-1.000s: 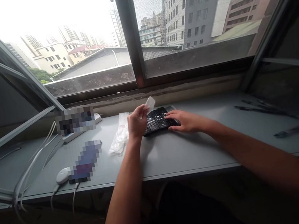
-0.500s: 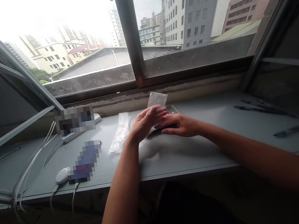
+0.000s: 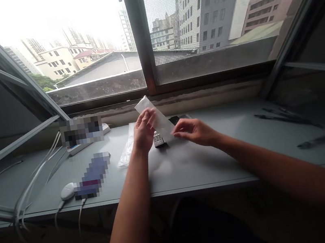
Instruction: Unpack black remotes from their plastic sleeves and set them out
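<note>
While the left hand (image 3: pixel 144 134) and the right hand (image 3: pixel 194 133) pinch the thin bag (image 3: pixel 164 123), a hard pull may tear it.

No text legible — remote (image 3: pixel 158 139) included (too small).

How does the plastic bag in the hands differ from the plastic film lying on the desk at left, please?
The held bag is raised and slanted, while the lying film rests on the desk. The held bag looks fairly smooth, while the lying film is crumpled. Both look whitish and translucent.
</note>
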Tool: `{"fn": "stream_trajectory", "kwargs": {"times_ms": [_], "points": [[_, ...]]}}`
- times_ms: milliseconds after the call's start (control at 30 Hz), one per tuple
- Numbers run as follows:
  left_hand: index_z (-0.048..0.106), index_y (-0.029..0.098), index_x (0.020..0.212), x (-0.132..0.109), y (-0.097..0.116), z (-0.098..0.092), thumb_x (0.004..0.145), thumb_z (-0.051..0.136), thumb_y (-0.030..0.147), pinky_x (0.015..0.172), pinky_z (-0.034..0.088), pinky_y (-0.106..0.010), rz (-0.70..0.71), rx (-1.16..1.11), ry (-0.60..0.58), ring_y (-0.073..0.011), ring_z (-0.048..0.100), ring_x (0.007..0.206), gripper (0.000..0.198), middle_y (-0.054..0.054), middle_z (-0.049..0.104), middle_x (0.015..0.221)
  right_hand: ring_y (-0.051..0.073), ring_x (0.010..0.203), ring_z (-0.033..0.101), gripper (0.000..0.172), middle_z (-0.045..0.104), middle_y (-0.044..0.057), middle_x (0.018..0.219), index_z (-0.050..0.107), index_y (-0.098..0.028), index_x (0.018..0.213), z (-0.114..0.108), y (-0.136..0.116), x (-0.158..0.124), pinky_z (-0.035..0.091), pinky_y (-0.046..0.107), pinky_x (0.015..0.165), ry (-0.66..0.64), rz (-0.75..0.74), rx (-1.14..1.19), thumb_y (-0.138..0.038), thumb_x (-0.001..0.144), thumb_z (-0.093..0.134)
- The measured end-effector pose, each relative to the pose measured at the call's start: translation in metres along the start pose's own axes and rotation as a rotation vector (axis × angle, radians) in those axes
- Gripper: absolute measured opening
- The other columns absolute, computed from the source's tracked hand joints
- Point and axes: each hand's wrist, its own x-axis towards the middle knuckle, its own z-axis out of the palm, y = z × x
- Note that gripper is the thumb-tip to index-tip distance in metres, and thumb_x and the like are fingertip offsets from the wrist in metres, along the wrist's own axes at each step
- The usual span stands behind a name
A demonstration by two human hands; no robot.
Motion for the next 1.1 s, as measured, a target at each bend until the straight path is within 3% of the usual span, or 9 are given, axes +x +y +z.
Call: {"fn": "stream_trajectory", "kwargs": {"times_ms": [100, 233, 300, 400, 533, 633, 733, 833, 1100], "points": [[0.075, 0.027, 0.133, 0.004, 0.000, -0.006, 0.103, 0.074, 0.034, 0.114, 0.056, -0.036, 0.018, 0.028, 0.094, -0.0246, 0.063, 0.150, 0.031, -0.007, 0.073, 0.152, 0.020, 0.080, 0.076, 0.044, 0.073, 0.001, 0.093, 0.069, -0.023, 0.114, -0.001, 0.005, 0.001, 0.066, 0.039, 0.078, 0.053, 0.083, 0.123, -0.049, 0.088, 0.092], [0.070, 0.032, 0.143, 0.005, 0.001, -0.010, 0.110, 0.063, 0.037, 0.114, 0.057, -0.036, 0.077, 0.131, 0.149, -0.0236, 0.060, 0.152, 0.034, -0.006, 0.065, 0.163, 0.019, 0.077, 0.074, 0.076, 0.075, 0.002, 0.102, 0.058, -0.026, 0.146, 0.001, 0.005, 0.002, 0.064, 0.034, 0.064, 0.057, 0.128, 0.186, -0.044, 0.083, 0.096], [0.067, 0.033, 0.147, 0.005, 0.002, -0.011, 0.110, 0.061, 0.038, 0.116, 0.057, -0.037, 0.084, 0.138, 0.152, -0.0234, 0.058, 0.154, 0.037, -0.005, 0.063, 0.165, 0.019, 0.076, 0.071, 0.078, 0.076, 0.002, 0.097, 0.057, -0.024, 0.150, 0.001, 0.004, 0.002, 0.061, 0.033, 0.061, 0.099, 0.127, 0.163, -0.046, 0.085, 0.093], [0.063, 0.030, 0.154, 0.004, 0.004, -0.007, 0.111, 0.057, 0.050, 0.119, 0.055, -0.040, 0.035, 0.069, 0.119, -0.0258, 0.058, 0.154, 0.048, -0.009, 0.064, 0.162, 0.020, 0.079, 0.069, 0.057, 0.074, 0.003, 0.094, 0.070, -0.023, 0.133, -0.001, 0.004, 0.002, 0.063, 0.037, 0.070, 0.201, 0.074, 0.053, -0.053, 0.089, 0.089], [0.071, 0.022, 0.143, -0.004, 0.005, 0.005, 0.104, 0.063, 0.069, 0.120, 0.056, -0.049, -0.116, -0.027, -0.100, -0.0339, 0.062, 0.149, 0.061, -0.016, 0.069, 0.153, 0.026, 0.094, 0.070, 0.034, 0.074, 0.008, 0.106, 0.081, -0.026, 0.108, -0.002, 0.003, 0.000, 0.064, 0.045, 0.087, 0.315, -0.074, -0.236, -0.057, 0.104, 0.070], [0.077, 0.018, 0.125, -0.009, 0.002, 0.012, 0.099, 0.073, 0.066, 0.119, 0.057, -0.053, -0.258, -0.006, -0.232, -0.0370, 0.067, 0.142, 0.055, -0.019, 0.074, 0.145, 0.030, 0.108, 0.070, 0.030, 0.073, 0.010, 0.117, 0.084, -0.030, 0.120, -0.001, 0.004, -0.002, 0.062, 0.050, 0.100, 0.285, -0.192, -0.385, -0.045, 0.112, 0.059], [0.080, 0.015, 0.120, -0.011, -0.004, 0.010, 0.095, 0.081, 0.050, 0.115, 0.059, -0.053, -0.326, 0.074, -0.256, -0.0359, 0.073, 0.131, 0.043, -0.020, 0.079, 0.134, 0.033, 0.122, 0.066, 0.036, 0.072, 0.010, 0.127, 0.081, -0.035, 0.135, -0.001, 0.006, -0.003, 0.058, 0.055, 0.111, 0.219, -0.250, -0.468, -0.034, 0.113, 0.053], [0.083, 0.015, 0.118, -0.008, -0.008, 0.005, 0.094, 0.081, 0.035, 0.106, 0.064, -0.046, -0.299, 0.132, -0.187, -0.0324, 0.077, 0.122, 0.032, -0.017, 0.081, 0.128, 0.034, 0.133, 0.062, 0.041, 0.070, 0.010, 0.139, 0.076, -0.037, 0.145, 0.000, 0.007, -0.002, 0.054, 0.058, 0.119, 0.205, -0.266, -0.504, -0.030, 0.113, 0.052], [0.082, 0.013, 0.109, 0.002, -0.009, 0.002, 0.096, 0.086, 0.029, 0.103, 0.065, -0.037, -0.126, 0.019, 0.136, -0.0233, 0.083, 0.105, 0.020, -0.011, 0.085, 0.109, 0.033, 0.140, 0.062, 0.039, 0.070, 0.010, 0.146, 0.072, -0.032, 0.148, 0.001, 0.003, -0.002, 0.054, 0.059, 0.122, 0.221, -0.345, -0.498, -0.026, 0.113, 0.055]]}}
